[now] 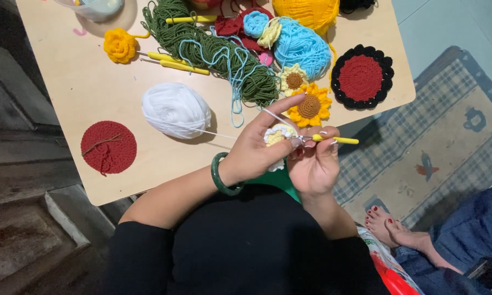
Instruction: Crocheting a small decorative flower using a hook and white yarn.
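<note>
Two hands meet just above the near edge of the worktop [93, 93]: the left hand [257, 150], a green bangle [223, 176] on its wrist, has its grip closed on a small white-and-yellow crochet piece [278, 134], forefinger stretched out, while the right hand [314, 164] pinches a yellow-handled crochet hook [333, 140] at the piece. White yarn runs back to a white yarn ball [176, 109]; farther off lie a crocheted sunflower [309, 105] and green yarn [213, 52].

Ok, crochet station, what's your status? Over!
Left hand fingers pinch small white-and-yellow crochet piece. Right hand grips yellow crochet hook at the piece. White yarn strand feeds in, nothing blocking.
</note>
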